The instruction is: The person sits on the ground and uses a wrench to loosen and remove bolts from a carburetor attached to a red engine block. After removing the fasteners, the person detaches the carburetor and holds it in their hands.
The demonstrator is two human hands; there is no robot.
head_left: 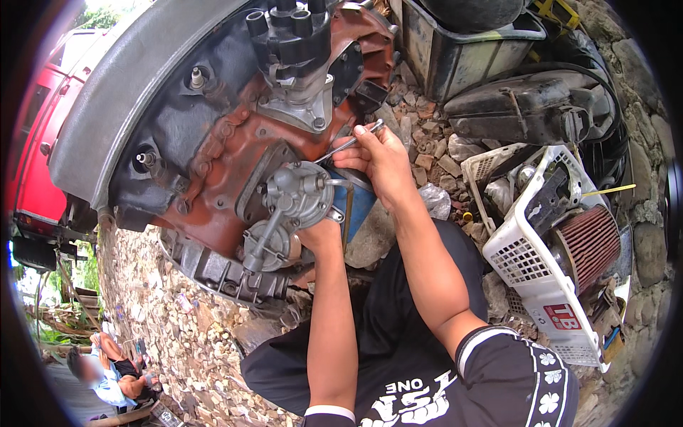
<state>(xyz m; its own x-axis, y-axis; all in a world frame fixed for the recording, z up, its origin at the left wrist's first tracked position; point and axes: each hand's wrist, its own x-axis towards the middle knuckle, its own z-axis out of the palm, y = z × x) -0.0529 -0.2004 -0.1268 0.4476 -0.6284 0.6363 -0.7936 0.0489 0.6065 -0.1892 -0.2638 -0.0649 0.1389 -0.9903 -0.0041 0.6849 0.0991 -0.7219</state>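
My right hand (378, 162) is closed round a slim metal wrench (344, 146). Its ring end sticks out past my thumb, and the other end reaches behind a grey metal fuel pump (290, 183) on the side of a red-brown engine block (235, 153). My left hand (321, 233) is tucked in by the pump's lower right side. Its fingers are hidden there, so its grip does not show. A small metal ring-shaped end (337, 213) shows just above that hand. A bent pipe (348, 206) runs down from the pump, between my two hands.
Above the pump stands a black distributor cap (290, 43). Spark plugs (146, 159) sit on the engine's left. At right are a white plastic crate (523, 260) with a pleated filter (587, 245), a black tank (505, 110) and a grey bin (455, 60). Someone sits (110, 381) far left.
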